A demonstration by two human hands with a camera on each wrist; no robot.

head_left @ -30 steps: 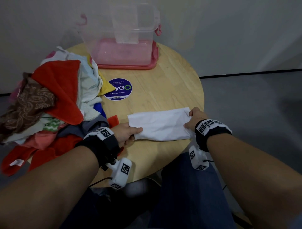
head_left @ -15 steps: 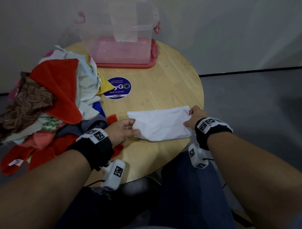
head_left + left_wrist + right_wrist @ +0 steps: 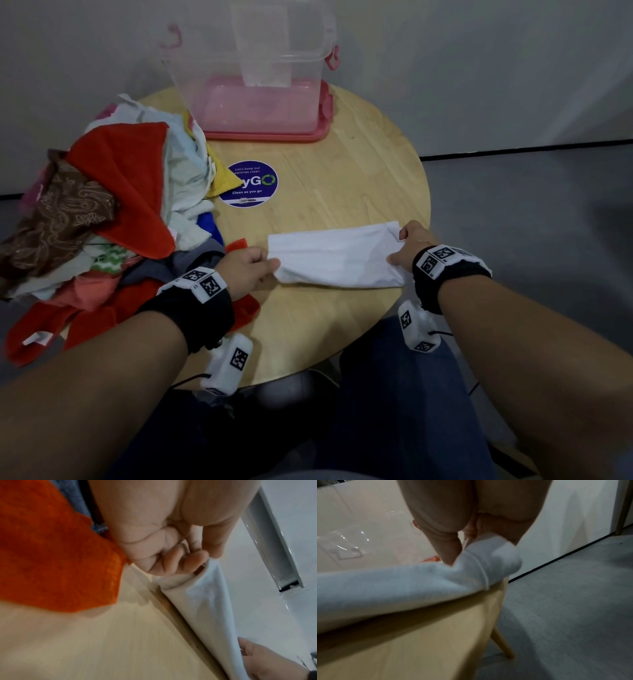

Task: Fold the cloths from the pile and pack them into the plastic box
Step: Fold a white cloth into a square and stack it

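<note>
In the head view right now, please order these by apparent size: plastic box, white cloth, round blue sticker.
1. plastic box
2. white cloth, though nearer the camera
3. round blue sticker, clearly smallest

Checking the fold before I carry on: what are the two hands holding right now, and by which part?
Both hold the white folded cloth: left hand pinches its left end, right hand its right end.
</note>
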